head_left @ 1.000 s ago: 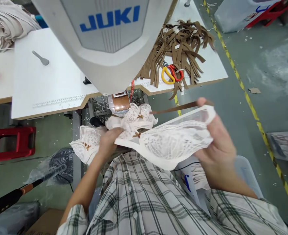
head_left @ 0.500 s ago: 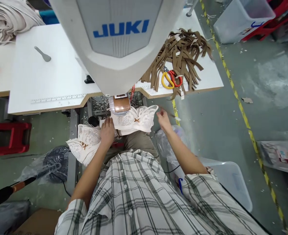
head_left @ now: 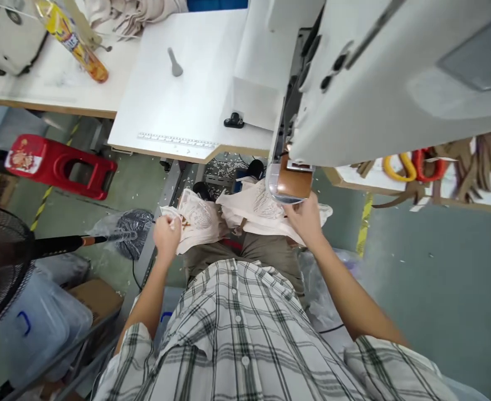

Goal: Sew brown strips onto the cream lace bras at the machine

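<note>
Two pale lace bras lie across my lap below the sewing machine (head_left: 295, 184). My left hand (head_left: 167, 236) is closed, pinching the outer edge of the left bra (head_left: 199, 220), which has a small brown bow. The right bra (head_left: 251, 203) passes under the machine's brown and silver front guard. My right hand (head_left: 306, 220) is just below that guard, fingers bent and pressed together on the right bra's fabric. Its fingertips are partly hidden, and a lace edge shows beyond the hand on the right.
A white tabletop (head_left: 178, 94) carries a printed ruler, a grey tool (head_left: 175, 64) and a black clip (head_left: 234, 120). Scissors with yellow and red handles (head_left: 415, 167) lie by brown straps (head_left: 471, 167). A red stool (head_left: 65, 167) and a fan (head_left: 3, 256) stand left.
My view has swung left. My left hand has gone from the right bra to the left bra's outer edge. My right hand has come in from the side onto the right bra.
</note>
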The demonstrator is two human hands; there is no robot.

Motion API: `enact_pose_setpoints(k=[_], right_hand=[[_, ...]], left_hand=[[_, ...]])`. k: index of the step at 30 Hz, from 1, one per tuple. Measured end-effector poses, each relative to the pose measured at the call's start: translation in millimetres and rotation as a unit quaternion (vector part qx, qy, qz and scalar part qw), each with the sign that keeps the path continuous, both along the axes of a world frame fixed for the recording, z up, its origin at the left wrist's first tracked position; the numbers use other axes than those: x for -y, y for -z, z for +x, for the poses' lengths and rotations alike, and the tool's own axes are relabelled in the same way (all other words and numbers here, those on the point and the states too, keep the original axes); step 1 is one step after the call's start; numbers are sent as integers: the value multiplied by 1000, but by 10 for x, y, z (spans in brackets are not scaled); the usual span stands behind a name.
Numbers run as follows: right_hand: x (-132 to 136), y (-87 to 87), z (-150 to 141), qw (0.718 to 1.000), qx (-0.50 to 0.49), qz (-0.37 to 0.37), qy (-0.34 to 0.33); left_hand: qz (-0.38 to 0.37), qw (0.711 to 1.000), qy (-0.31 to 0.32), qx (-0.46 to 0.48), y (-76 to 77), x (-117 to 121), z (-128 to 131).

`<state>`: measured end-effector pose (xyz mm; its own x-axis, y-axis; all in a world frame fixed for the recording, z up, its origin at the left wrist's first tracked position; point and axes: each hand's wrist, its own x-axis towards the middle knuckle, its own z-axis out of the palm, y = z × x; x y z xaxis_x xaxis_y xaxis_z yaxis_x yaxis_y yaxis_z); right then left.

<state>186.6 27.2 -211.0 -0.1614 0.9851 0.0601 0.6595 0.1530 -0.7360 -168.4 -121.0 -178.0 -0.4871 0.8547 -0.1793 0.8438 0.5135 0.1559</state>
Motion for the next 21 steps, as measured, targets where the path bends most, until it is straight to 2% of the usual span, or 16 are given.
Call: enact_pose_setpoints(k=[2,4,5,7,10,12,14,15,16,17,18,20,21], right_hand=[[153,-111,-67,998,-23,49,40],[316,-270,-265,997,-63,22,-34],[389,-353,-403,991,-83,-13,-108],[500,-508,-707,959,-107,-70,-253],[534,-715,-1035,903,-72,-112,-409],[470,-886,-1043,855,-46,-149,-494],[387,-1139,-848,841,-41,-169,-512],[359,-1305,-685,848,-49,-167,-500],[349,-1494,-491,860,-64,-162,-480],[359,-1697,-276,867,-80,-160,-465],[387,-1905,-52,877,-95,-163,-443],[461,-2278,386,892,-113,-199,-389],[485,-2414,582,885,-138,-230,-380]], left_hand=[[-29,998,-46,-9,-44,182,-229],[-46,998,-51,-1,-93,273,-255],[-47,998,-44,5,-142,294,-192],[-32,999,-15,19,-311,309,51],[4,993,91,79,-676,295,491],[40,976,168,131,-877,204,688],[156,954,142,215,-982,-13,822],[177,932,123,291,-1002,-163,900],[167,902,107,383,-1010,-321,1004],[123,863,103,480,-1015,-472,1137],[45,806,108,580,-1023,-602,1295],[-32,735,131,665,-1059,-774,1644],[-55,691,125,710,-1084,-822,1808]])
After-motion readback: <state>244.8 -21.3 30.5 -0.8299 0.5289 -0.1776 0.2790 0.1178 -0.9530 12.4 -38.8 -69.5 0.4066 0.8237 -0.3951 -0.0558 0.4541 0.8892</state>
